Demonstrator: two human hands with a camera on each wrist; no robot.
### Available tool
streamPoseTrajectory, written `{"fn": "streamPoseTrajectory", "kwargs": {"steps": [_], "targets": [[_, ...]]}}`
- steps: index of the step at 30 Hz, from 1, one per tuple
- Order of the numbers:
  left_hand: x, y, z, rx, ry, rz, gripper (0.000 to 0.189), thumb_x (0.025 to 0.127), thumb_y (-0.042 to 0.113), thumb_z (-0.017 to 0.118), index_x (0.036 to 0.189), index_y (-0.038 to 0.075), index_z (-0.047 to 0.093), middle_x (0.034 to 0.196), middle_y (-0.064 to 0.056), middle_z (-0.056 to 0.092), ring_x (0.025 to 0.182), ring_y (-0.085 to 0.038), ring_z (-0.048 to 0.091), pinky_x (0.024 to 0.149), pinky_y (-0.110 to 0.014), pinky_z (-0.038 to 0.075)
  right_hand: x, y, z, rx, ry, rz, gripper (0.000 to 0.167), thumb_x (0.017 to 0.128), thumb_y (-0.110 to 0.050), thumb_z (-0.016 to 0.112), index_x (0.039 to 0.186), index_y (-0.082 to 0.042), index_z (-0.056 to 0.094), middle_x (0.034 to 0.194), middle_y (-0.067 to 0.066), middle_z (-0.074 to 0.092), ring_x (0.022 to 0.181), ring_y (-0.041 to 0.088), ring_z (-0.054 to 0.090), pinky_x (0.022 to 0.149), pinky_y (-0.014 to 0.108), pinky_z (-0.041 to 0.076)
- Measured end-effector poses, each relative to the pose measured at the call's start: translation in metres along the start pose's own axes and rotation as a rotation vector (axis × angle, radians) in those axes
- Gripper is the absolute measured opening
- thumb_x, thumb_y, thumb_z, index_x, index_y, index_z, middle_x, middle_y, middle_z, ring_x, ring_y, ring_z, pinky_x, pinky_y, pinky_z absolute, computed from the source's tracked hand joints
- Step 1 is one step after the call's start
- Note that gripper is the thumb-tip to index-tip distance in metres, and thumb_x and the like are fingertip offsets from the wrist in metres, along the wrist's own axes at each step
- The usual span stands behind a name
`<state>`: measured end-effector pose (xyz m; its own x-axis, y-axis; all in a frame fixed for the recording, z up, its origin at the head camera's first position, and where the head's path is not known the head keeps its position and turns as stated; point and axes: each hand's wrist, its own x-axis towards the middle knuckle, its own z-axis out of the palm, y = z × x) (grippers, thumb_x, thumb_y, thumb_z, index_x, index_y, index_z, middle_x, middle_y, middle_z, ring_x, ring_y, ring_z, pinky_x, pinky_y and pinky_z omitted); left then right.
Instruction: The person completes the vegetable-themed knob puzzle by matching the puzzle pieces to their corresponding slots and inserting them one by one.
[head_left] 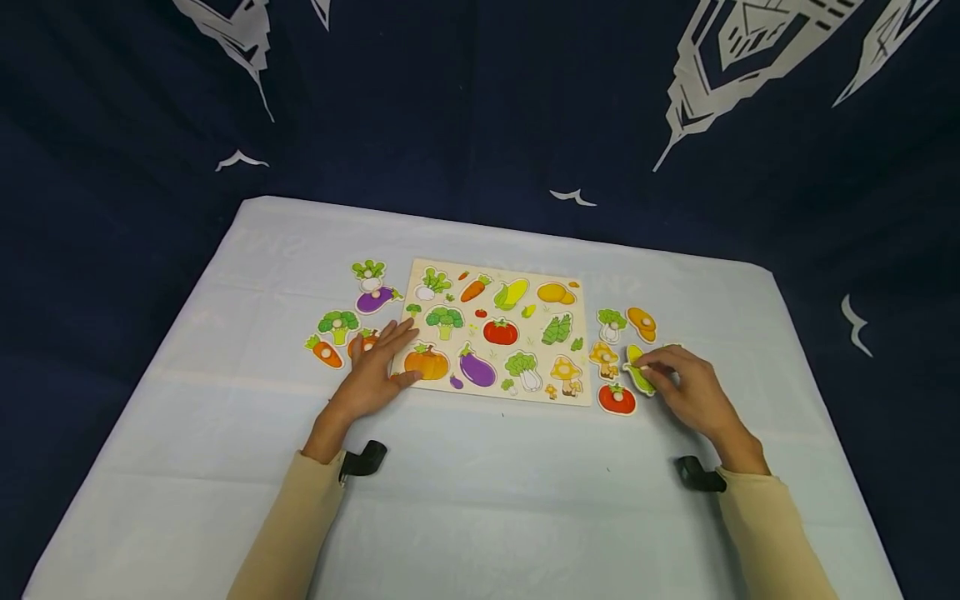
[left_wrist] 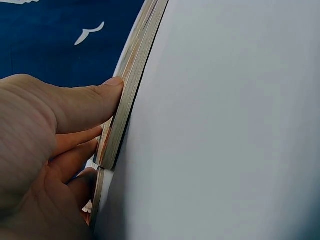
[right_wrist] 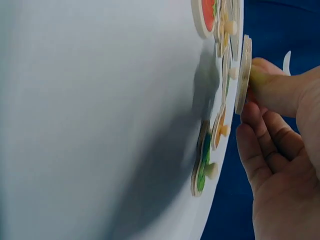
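Note:
My right hand (head_left: 692, 390) pinches the corn piece (head_left: 640, 375) by its knob. In the right wrist view the corn piece (right_wrist: 244, 75) is seen edge-on, raised off the table. Around it lie a tomato piece (head_left: 617, 400), a mushroom piece (head_left: 603, 357), a leafy cabbage piece (head_left: 611, 321) and a yellow potato piece (head_left: 641, 323). A green piece (right_wrist: 204, 165) lies below this hand. My left hand (head_left: 373, 373) rests at the left edge of the wooden vegetable puzzle board (head_left: 487, 386), fingers extended, with its thumb (left_wrist: 95, 102) touching the board's edge.
Left of the board lie a radish piece (head_left: 370, 273), an eggplant piece (head_left: 375, 298), a broccoli piece (head_left: 339, 323), a carrot piece (head_left: 325, 352) and a pumpkin piece (head_left: 362, 343) partly behind the left hand. A white cloth covers the table (head_left: 487, 500); a dark blue curtain (head_left: 450, 100) hangs behind.

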<state>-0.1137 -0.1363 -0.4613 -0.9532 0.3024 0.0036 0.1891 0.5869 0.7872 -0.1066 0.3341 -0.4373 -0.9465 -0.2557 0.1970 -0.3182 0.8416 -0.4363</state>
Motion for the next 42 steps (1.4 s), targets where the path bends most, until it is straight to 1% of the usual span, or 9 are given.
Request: {"fn": "streamPoseTrajectory", "kwargs": {"steps": [1, 3, 8, 14, 22, 29, 36, 40, 42], "targets": [[0.000, 0.000, 0.000, 0.000, 0.000, 0.001, 0.070, 0.088, 0.009, 0.075, 0.149, -0.001, 0.043, 0.162, -0.016, 0.032, 0.154, -0.040, 0.016, 0.116, -0.066, -0.013, 0.001, -0.001, 0.001, -0.004, 0.001, 0.004, 0.017, 0.088, 0.000, 0.073, 0.103, -0.007, 0.074, 0.101, 0.008, 0.070, 0.084, 0.019, 0.059, 0.076, 0.018, 0.045], [0.000, 0.000, 0.000, -0.001, -0.001, 0.003, 0.070, 0.088, 0.010, 0.075, 0.149, -0.001, 0.043, 0.162, -0.016, 0.032, 0.154, -0.040, 0.016, 0.116, -0.066, -0.013, 0.004, -0.002, 0.002, -0.006, 0.001, 0.015, 0.015, 0.089, -0.002, 0.073, 0.103, -0.007, 0.074, 0.101, 0.008, 0.070, 0.083, 0.019, 0.058, 0.074, 0.019, 0.045], [0.001, -0.001, 0.000, -0.001, 0.000, 0.001, 0.070, 0.088, 0.010, 0.075, 0.150, -0.001, 0.043, 0.162, -0.016, 0.032, 0.154, -0.039, 0.015, 0.116, -0.065, -0.013, 0.012, -0.005, 0.004, -0.003, -0.005, 0.012, 0.013, 0.091, -0.005, 0.072, 0.104, -0.006, 0.074, 0.100, 0.009, 0.070, 0.082, 0.019, 0.059, 0.074, 0.025, 0.049], [0.001, -0.001, -0.001, -0.006, 0.004, 0.003, 0.070, 0.088, 0.009, 0.075, 0.149, -0.001, 0.043, 0.162, -0.016, 0.032, 0.154, -0.039, 0.015, 0.116, -0.065, -0.013, 0.022, -0.009, 0.005, 0.010, -0.009, -0.013, 0.013, 0.092, -0.006, 0.071, 0.105, -0.005, 0.073, 0.100, 0.009, 0.068, 0.083, 0.020, 0.060, 0.075, 0.027, 0.048], [0.001, -0.001, -0.001, -0.007, 0.006, 0.005, 0.070, 0.087, 0.009, 0.076, 0.149, -0.001, 0.043, 0.162, -0.016, 0.033, 0.154, -0.040, 0.016, 0.116, -0.065, -0.013, 0.036, -0.012, 0.008, 0.025, -0.025, -0.012, 0.014, 0.093, -0.006, 0.069, 0.107, -0.004, 0.071, 0.102, 0.009, 0.067, 0.086, 0.022, 0.060, 0.078, 0.043, 0.050], [0.001, -0.002, 0.002, -0.008, 0.005, 0.005, 0.070, 0.087, 0.009, 0.076, 0.149, -0.001, 0.043, 0.162, -0.016, 0.033, 0.154, -0.040, 0.016, 0.116, -0.065, -0.014, 0.046, -0.014, 0.013, 0.033, -0.034, -0.003, 0.015, 0.093, -0.007, 0.070, 0.108, -0.004, 0.071, 0.105, 0.012, 0.068, 0.088, 0.024, 0.061, 0.081, 0.041, 0.050], [0.000, -0.003, 0.003, -0.005, 0.011, 0.012, 0.070, 0.087, 0.009, 0.076, 0.149, -0.001, 0.043, 0.162, -0.015, 0.033, 0.154, -0.039, 0.016, 0.116, -0.065, -0.014, 0.060, -0.019, 0.016, 0.060, -0.029, -0.016, 0.013, 0.094, -0.006, 0.069, 0.106, -0.001, 0.071, 0.100, 0.013, 0.067, 0.090, 0.028, 0.064, 0.082, 0.047, 0.053], [0.000, -0.003, 0.003, 0.001, 0.010, 0.014, 0.070, 0.088, 0.009, 0.076, 0.149, -0.001, 0.043, 0.162, -0.014, 0.032, 0.154, -0.039, 0.017, 0.116, -0.065, -0.014, 0.067, -0.025, 0.019, 0.070, -0.030, 0.009, 0.015, 0.095, -0.008, 0.068, 0.107, 0.000, 0.070, 0.101, 0.015, 0.067, 0.090, 0.029, 0.064, 0.084, 0.047, 0.053], [0.000, -0.003, 0.002, 0.004, 0.012, 0.014, 0.070, 0.088, 0.009, 0.076, 0.149, -0.001, 0.043, 0.162, -0.014, 0.033, 0.154, -0.038, 0.017, 0.116, -0.065, -0.013, 0.071, -0.027, 0.021, 0.072, -0.033, 0.019, 0.016, 0.096, -0.009, 0.068, 0.109, -0.001, 0.070, 0.100, 0.014, 0.067, 0.089, 0.028, 0.062, 0.083, 0.045, 0.052]]}}
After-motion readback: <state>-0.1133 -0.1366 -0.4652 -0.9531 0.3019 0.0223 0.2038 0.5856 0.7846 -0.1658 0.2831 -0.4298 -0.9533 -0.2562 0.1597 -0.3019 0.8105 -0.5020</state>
